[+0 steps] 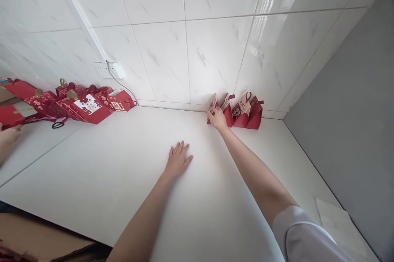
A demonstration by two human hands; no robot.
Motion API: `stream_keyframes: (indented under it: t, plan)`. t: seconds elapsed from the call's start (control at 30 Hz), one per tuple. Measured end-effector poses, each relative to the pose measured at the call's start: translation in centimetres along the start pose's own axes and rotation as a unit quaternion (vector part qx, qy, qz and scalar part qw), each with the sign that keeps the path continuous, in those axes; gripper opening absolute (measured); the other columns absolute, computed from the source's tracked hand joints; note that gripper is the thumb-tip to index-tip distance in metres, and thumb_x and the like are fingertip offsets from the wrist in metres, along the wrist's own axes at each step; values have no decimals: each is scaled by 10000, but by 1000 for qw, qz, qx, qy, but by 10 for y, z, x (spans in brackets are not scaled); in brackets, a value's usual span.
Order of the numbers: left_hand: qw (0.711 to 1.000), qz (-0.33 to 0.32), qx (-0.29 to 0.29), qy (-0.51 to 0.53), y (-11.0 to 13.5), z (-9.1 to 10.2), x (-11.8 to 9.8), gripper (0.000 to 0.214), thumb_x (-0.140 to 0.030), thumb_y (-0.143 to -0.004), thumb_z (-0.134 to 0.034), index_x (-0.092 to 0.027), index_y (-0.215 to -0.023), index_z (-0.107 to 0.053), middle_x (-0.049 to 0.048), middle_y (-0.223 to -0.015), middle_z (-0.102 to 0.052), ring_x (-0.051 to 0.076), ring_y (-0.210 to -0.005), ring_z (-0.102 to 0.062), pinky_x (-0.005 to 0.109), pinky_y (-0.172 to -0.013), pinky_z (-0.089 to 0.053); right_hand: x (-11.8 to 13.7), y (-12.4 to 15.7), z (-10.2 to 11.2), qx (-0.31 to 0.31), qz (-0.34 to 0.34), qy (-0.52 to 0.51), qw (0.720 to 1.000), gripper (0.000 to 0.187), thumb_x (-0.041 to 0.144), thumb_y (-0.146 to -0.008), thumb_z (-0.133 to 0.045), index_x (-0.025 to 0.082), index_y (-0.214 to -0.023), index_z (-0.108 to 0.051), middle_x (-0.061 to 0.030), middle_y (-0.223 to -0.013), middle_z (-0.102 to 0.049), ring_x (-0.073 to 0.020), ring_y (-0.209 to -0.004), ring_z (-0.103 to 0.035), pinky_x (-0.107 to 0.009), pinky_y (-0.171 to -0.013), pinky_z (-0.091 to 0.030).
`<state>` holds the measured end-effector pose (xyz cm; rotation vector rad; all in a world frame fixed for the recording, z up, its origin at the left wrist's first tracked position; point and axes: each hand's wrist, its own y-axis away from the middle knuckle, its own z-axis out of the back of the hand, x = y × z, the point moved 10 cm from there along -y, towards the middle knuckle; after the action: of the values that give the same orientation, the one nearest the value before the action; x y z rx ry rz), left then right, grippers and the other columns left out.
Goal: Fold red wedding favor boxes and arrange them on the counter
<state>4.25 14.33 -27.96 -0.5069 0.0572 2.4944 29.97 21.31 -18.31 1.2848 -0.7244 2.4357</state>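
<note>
My left hand (178,160) lies flat on the white tabletop (129,172), its fingers spread and nothing in it. At the far edge of the table, by the tiled wall, my right hand (218,118) is closed around a small red gift box (214,99) with a printed pale panel. The hand covers much of that box. Just right of it stand a red gift box (228,112) with a ribbon loop, a pink-and-red gift box (241,113) and a dark red gift box (255,115), close together in a row.
Several red gift boxes (89,108) crowd the back left, near a wall socket (109,70) with a grey cable. Another person's hand (9,141) holds something red at the left edge. A grey partition (347,102) bounds the right; cardboard (37,233) shows below.
</note>
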Motion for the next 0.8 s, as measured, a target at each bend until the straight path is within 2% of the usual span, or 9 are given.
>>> stream_keyframes:
  t: [0.13,0.2,0.27,0.33,0.4,0.47,0.5,0.63,0.8]
  plan:
    - [999,6,-18,44,1,6,-1,618,-537,-943,-405,-213,-1468,-377,136,-1582,-286,288,-1493,-183,531,-1214,-49,6,31,22,7,29,-3,1000,329,452,-888,-504,196,-789,-686,-137,-976,-687,-301,-920,-634,-412,-830,-458]
    - [994,9,-54,99,1,15,-5,702,-557,-911,-472,-210,-1498,-305,144,-1576,-293,298,-1488,-194,548,-1213,-39,12,56,34,34,52,-15,998,381,523,-862,-545,209,-667,-638,-78,-747,-673,-245,-744,-622,-352,-719,-460]
    - [977,1,-87,197,1,23,-13,816,-558,-856,-575,-216,-1517,-239,146,-1574,-291,310,-1476,-221,541,-1211,-127,19,83,44,80,80,-36,993,429,566,-826,-593,214,-581,-580,-29,-620,-618,-190,-625,-576,-301,-624,-440]
    - [938,-8,-64,340,1,19,-24,804,-540,-828,-624,-218,-1487,-293,152,-1524,-382,327,-1414,-355,511,-1155,-311,28,107,51,140,111,-68,982,480,577,-803,-628,214,-524,-486,5,-555,-546,-151,-557,-523,-273,-549,-397]
    - [876,-4,11,482,1,6,-39,679,-525,-837,-618,-201,-1399,-416,154,-1399,-535,330,-1266,-535,478,-1031,-468,32,125,54,216,109,-85,967,512,573,-800,-643,213,-509,-423,25,-513,-494,-136,-513,-512,-259,-502,-352]
    - [827,4,69,557,5,-4,-53,580,-506,-846,-617,-189,-1315,-492,139,-1283,-628,319,-1137,-627,451,-932,-537,29,136,60,268,73,-94,956,459,556,-781,-677,214,-571,-454,31,-528,-524,-152,-513,-566,-253,-484,-344]
    - [820,3,81,567,7,-5,-58,565,-494,-839,-632,-189,-1297,-506,131,-1255,-646,314,-1108,-642,440,-907,-551,27,138,64,281,53,-96,954,400,540,-764,-702,216,-645,-498,28,-570,-573,-167,-529,-599,-253,-480,-353]
    - [850,-28,93,517,14,-1,-69,549,-464,-824,-666,-204,-1287,-530,108,-1214,-672,305,-1076,-656,418,-879,-563,30,143,86,284,34,-81,955,329,469,-781,-702,257,-1007,-588,-8,-811,-716,-190,-612,-651,-269,-502,-412]
    - [857,-68,171,481,22,3,-87,691,-391,-749,-765,-220,-1359,-490,123,-1279,-637,321,-1150,-622,446,-938,-537,46,151,103,265,107,-22,958,209,436,-873,-593,247,-871,-682,-13,-806,-717,-180,-683,-635,-305,-638,-475]
